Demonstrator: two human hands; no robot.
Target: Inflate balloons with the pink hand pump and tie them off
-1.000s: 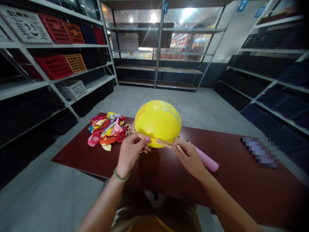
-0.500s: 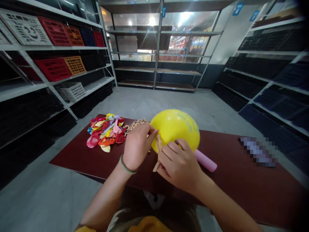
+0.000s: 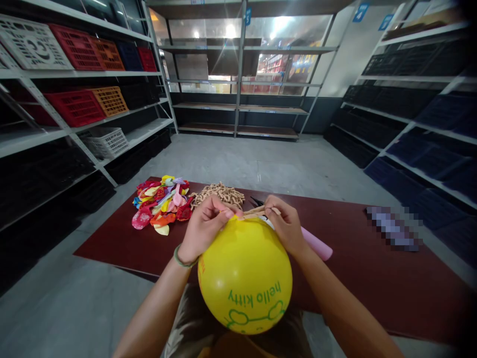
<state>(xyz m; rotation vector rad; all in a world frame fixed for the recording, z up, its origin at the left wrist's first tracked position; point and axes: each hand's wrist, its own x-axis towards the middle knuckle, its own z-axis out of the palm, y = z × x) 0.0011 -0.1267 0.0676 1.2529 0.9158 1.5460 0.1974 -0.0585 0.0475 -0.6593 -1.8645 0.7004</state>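
Note:
A yellow inflated balloon (image 3: 242,268) with green "hello kitty" print, upside down to me, hangs over the table's near edge. At its top, the fingers of my left hand (image 3: 204,221) pinch the balloon's neck. My right hand (image 3: 285,221) grips a strand of tan string (image 3: 257,212) that stretches across to the neck. Just behind my hands lies a heap of the same tan string (image 3: 221,194). Dark pointed tips of a tool (image 3: 257,201), partly hidden, show beside my right hand. A pink cylinder (image 3: 316,243) lies to the right, its far end covered.
A pile of colourful uninflated balloons (image 3: 160,201) lies on the left of the dark red table (image 3: 122,243). A pixelated item (image 3: 393,228) is at the right. Racks with crates (image 3: 76,107) line the left side, and a metal shelf (image 3: 236,104) stands at the back.
The balloon has swung from beyond my hands down toward my body, its neck now at the top. My right hand has moved up and away from the left, drawing the string sideways.

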